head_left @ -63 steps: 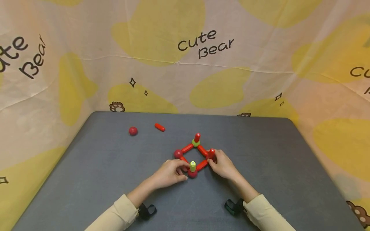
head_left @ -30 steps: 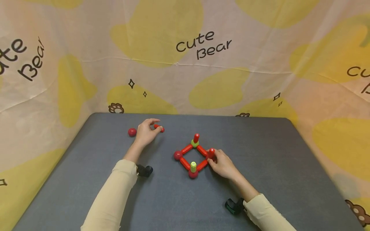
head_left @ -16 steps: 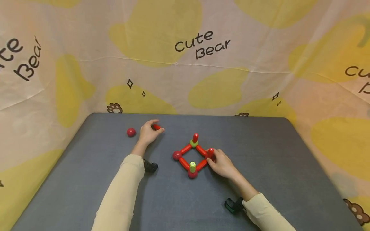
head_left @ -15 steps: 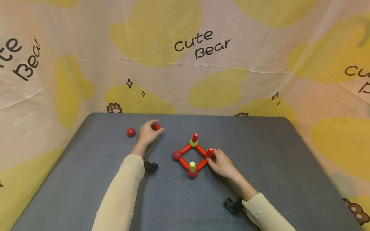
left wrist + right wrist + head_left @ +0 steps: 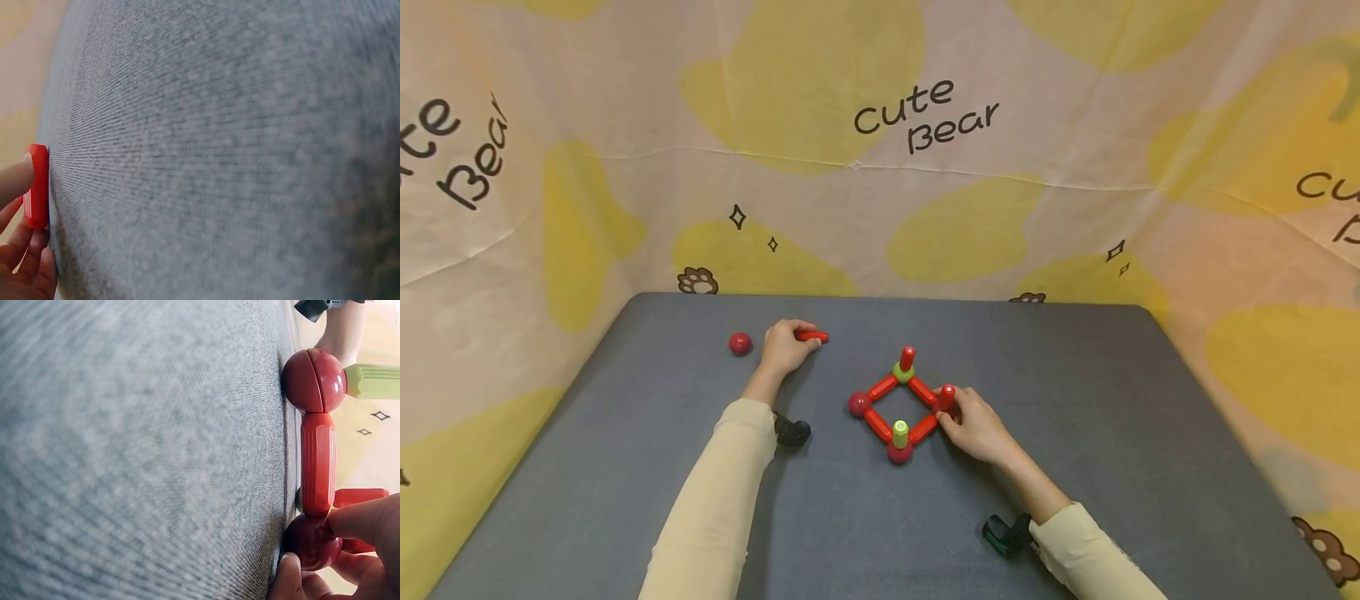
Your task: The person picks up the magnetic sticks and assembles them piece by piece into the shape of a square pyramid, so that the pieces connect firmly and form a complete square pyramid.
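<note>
At the back left, my left hand (image 5: pixel 782 350) pinches a loose red magnetic rod (image 5: pixel 821 337) between thumb and fingers; the left wrist view shows this rod (image 5: pixel 37 194) right at the table surface. A square of red rods joined by balls lies mid-table. My right hand (image 5: pixel 977 427) grips its right corner, a dark red ball (image 5: pixel 310 544), under an upright red rod (image 5: pixel 947 395). The far corner is a green ball (image 5: pixel 903 373) with another upright red rod (image 5: pixel 907 357). A short green rod (image 5: pixel 900 432) stands on the near red ball (image 5: pixel 899 453). The left corner is a red ball (image 5: pixel 860 405).
A loose red ball (image 5: pixel 741 344) lies on the grey table (image 5: pixel 625 467), left of my left hand. A printed cloth (image 5: pixel 820 100) surrounds the back and sides. Black straps with cameras (image 5: pixel 1006 534) are worn on the wrists.
My left hand has gone from the square's near corner to the back left and taken hold of the loose red rod, which now lies more crosswise. My right hand stays at the right corner.
</note>
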A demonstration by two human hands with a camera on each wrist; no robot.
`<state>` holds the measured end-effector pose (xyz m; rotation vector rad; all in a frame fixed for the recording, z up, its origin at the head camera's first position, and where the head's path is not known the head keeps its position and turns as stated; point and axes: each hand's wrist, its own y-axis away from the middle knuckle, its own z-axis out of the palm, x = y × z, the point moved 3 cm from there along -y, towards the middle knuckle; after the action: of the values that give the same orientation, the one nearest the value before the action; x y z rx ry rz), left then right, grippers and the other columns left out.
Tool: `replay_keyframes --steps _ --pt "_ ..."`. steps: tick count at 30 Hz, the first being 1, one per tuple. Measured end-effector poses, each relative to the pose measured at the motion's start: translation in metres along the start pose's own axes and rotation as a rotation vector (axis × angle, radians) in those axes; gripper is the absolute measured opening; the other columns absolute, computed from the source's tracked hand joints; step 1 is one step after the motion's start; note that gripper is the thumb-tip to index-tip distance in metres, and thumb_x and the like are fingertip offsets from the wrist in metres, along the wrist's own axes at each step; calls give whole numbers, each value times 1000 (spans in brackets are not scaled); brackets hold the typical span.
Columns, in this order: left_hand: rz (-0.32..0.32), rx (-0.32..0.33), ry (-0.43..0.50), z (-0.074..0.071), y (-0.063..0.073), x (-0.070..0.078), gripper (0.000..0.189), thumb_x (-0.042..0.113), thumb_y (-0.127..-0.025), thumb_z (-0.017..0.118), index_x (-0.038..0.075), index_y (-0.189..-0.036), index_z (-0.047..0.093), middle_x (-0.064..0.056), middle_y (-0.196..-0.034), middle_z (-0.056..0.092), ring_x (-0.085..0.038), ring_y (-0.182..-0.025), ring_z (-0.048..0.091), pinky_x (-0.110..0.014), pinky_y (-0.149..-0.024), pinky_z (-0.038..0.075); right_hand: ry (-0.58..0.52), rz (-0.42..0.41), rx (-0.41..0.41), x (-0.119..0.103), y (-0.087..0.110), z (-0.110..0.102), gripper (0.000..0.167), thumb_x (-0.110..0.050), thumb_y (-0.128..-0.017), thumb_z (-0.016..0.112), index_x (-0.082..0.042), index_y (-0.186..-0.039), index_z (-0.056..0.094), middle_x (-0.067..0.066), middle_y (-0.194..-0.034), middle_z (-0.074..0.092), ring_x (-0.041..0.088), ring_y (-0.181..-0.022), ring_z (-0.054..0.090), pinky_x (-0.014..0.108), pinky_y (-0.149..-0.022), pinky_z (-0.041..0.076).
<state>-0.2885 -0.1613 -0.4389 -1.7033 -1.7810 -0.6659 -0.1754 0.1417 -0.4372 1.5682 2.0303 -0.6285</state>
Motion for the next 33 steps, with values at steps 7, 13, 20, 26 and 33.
replay_keyframes --steps 7,13,20,26,33 --pt "-6 -5 -40 0 0 0 23 17 -81 69 6 -101 67 -16 -103 64 -31 -96 55 -41 -82 42 4 0 4 0 1 0 28 -8 -83 63 -9 -111 63 4 -82 52 11 -67 44 23 -59 37" --pt "-37 -49 -114 0 2 2 25 23 -81 69 9 -102 68 -12 -98 66 -28 -87 57 -39 -75 43 8 -2 12 0 0 -1 29 -8 -82 64 -8 -111 63 4 -79 50 12 -66 44 24 -58 37" --pt "-69 -49 -143 -1 3 3 26 25 -80 71 11 -102 69 -10 -96 66 -26 -83 56 -35 -70 41 7 -9 11 -1 -1 0 29 -8 -81 64 -7 -111 63 4 -80 52 13 -68 45 23 -59 38" --pt "-29 -29 -130 -4 8 6 24 25 -79 72 11 -99 70 -9 -92 66 -25 -81 55 -33 -69 40 3 -5 9 0 -1 1 30 -8 -81 65 -7 -111 63 4 -80 51 13 -67 44 23 -59 38" --pt "87 -34 -86 -5 19 16 24 25 -77 73 12 -97 71 -10 -92 64 -22 -77 56 -30 -65 40 3 -14 11 1 -1 1 30 -8 -82 64 -7 -111 62 4 -79 51 12 -66 44 23 -58 37"
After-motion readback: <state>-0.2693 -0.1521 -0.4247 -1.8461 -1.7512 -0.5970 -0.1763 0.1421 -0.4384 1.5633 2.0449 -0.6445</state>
